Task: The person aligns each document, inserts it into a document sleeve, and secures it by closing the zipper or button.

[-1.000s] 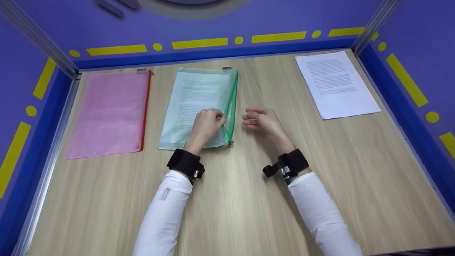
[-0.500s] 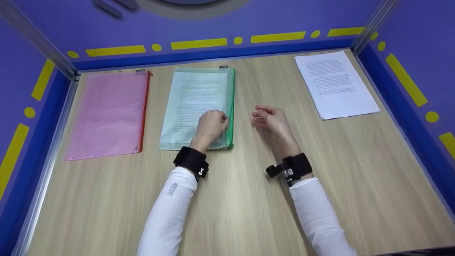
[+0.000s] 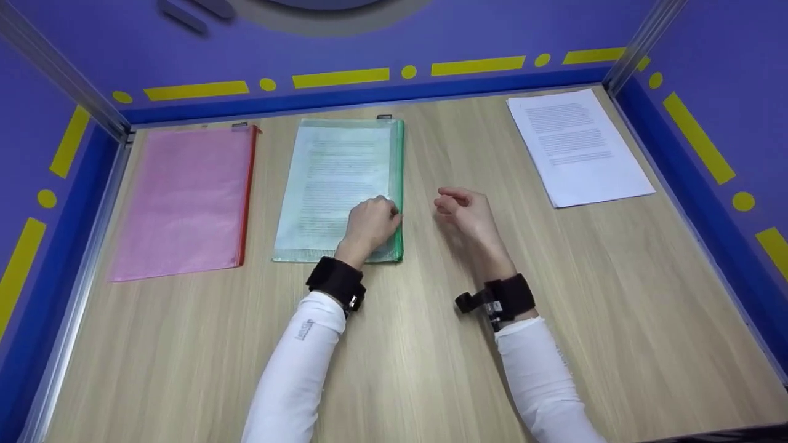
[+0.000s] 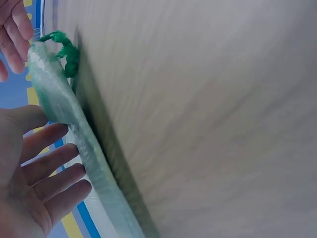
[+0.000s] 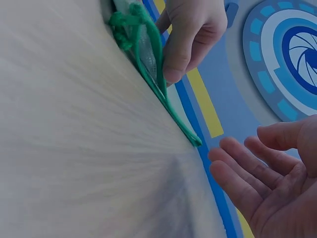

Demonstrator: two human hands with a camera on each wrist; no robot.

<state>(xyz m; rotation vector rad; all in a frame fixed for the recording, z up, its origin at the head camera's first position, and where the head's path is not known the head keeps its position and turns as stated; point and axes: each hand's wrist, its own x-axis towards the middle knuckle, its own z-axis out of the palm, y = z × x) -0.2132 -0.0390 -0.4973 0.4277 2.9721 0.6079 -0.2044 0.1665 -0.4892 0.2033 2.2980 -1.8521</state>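
Observation:
A green translucent zipper folder (image 3: 351, 163) with printed sheets inside lies mid-table in the head view. My left hand (image 3: 372, 223) is over its lower right part, thumb and forefinger pinching the upper layer by the green zip edge (image 3: 399, 160). The right wrist view shows that zip edge (image 5: 161, 91) parted into a narrow gap beside the left thumb, with a bunched green end (image 5: 121, 29). My right hand (image 3: 471, 215) hovers right of the folder, apart from it. Its fingers (image 5: 247, 166) are loosely bent and hold nothing.
To the left lies a pink zipper folder (image 3: 191, 197) with a red zip edge (image 3: 248, 203). A stack of printed paper (image 3: 572, 147) rests at the back right. Blue panels with yellow marks (image 3: 341, 78) bound the wooden table (image 3: 406, 357) at the back and sides.
The folder's zip edge, gaping wide earlier in the head view, now lies nearly flat. My left hand has moved slightly right and nearer me; my right hand has shifted right, away from the folder.

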